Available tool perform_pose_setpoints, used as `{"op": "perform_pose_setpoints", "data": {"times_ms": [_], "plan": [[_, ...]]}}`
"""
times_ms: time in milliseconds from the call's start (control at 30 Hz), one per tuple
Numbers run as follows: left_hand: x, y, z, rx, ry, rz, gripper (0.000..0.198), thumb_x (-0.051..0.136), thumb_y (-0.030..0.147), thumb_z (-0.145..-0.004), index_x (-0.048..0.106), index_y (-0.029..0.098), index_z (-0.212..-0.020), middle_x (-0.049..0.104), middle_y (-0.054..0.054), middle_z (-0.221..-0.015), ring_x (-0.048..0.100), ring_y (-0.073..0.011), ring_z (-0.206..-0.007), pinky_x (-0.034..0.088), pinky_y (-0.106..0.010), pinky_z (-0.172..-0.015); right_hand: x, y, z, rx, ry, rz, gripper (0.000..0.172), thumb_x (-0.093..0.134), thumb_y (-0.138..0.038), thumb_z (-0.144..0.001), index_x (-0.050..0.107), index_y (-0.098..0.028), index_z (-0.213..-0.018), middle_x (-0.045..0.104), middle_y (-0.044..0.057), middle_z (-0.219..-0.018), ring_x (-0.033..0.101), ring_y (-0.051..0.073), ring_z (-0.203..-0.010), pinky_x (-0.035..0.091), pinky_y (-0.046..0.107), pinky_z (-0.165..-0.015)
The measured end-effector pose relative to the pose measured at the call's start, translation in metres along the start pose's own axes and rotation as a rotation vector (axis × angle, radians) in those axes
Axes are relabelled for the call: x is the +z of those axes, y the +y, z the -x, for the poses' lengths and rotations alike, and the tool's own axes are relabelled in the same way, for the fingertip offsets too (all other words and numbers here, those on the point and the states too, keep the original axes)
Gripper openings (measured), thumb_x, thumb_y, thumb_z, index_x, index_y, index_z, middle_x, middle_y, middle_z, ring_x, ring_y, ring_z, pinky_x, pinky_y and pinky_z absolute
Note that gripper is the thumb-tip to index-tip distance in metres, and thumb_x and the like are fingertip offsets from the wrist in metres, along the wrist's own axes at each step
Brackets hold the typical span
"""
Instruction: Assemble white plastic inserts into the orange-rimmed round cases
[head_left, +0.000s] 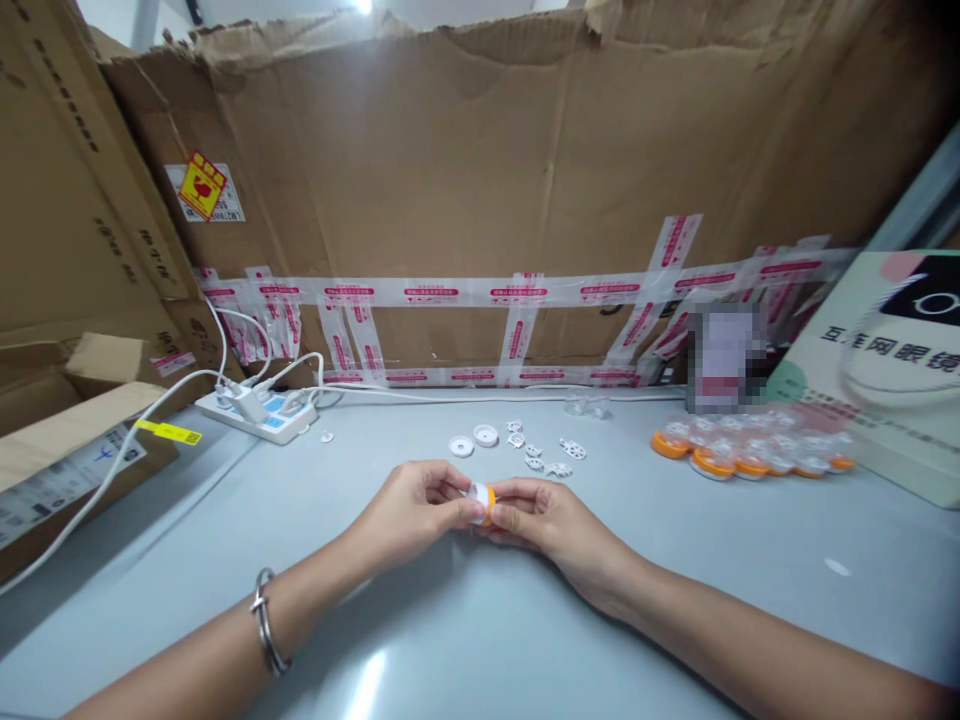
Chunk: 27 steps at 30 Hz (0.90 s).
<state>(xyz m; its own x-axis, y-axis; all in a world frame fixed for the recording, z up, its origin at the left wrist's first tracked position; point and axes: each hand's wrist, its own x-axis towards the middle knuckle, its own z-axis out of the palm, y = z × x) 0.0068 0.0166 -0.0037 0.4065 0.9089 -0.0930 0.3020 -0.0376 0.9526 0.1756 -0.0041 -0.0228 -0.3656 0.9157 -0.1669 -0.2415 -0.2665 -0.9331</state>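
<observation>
While holding a small orange-and-white cylinder [483, 504] over the counter [480, 630], pinches its white end at nine o'clock between thumb and fingertips of the left grip [420, 505], and its orange end at three o'clock with the right grip [546, 515], likewise closed. Has two white discs [486, 435] near, at twelve o'clock; cut-out white pieces [559, 469] scattered at one; orange-based clear containers [750, 450] well apart, just short of three.

Smooth plastic is shown by the round piece [485, 499] between left hand [421, 503] and right hand [541, 512]; beyond them, creased matt cardboard [450, 165] is crossed by glossy tape [472, 292].
</observation>
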Motion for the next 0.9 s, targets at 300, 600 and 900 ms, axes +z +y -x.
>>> {"op": "perform_pose_setpoints", "data": {"times_ms": [300,600,900], "plan": [[0.0010,0.0005,0.0041,0.315,0.080,-0.413,0.013,0.059,0.022,-0.076,0.061,0.016,-0.087,0.066,-0.005,-0.083,0.062,-0.0172,-0.077,0.050,-0.029,-0.072,-0.0019,0.0034,0.0000,0.073,0.027,-0.214,0.023,0.078,-0.025,-0.058,0.072,-0.011,-0.076,0.070,0.006,-0.076,0.063,0.015,-0.083,0.044,0.027,-0.092],[0.0013,-0.0005,0.0067,0.465,0.109,-0.551,0.014,0.058,0.019,-0.078,0.060,0.016,-0.092,0.064,-0.006,-0.083,0.061,-0.0171,-0.076,0.050,-0.030,-0.071,-0.0034,-0.0009,-0.0031,0.058,0.013,-0.288,0.022,0.075,-0.029,-0.064,0.071,-0.010,-0.075,0.070,0.006,-0.074,0.064,0.013,-0.078,0.047,0.025,-0.087],[0.0069,0.0053,0.0084,0.414,0.129,-0.564,0.013,0.056,0.027,-0.080,0.060,0.015,-0.079,0.063,-0.004,-0.071,0.057,-0.0146,-0.064,0.047,-0.027,-0.061,-0.0040,0.0023,-0.0017,0.107,0.059,-0.321,0.024,0.078,-0.028,-0.059,0.068,-0.010,-0.071,0.068,0.005,-0.071,0.064,0.012,-0.072,0.050,0.023,-0.080]]}}
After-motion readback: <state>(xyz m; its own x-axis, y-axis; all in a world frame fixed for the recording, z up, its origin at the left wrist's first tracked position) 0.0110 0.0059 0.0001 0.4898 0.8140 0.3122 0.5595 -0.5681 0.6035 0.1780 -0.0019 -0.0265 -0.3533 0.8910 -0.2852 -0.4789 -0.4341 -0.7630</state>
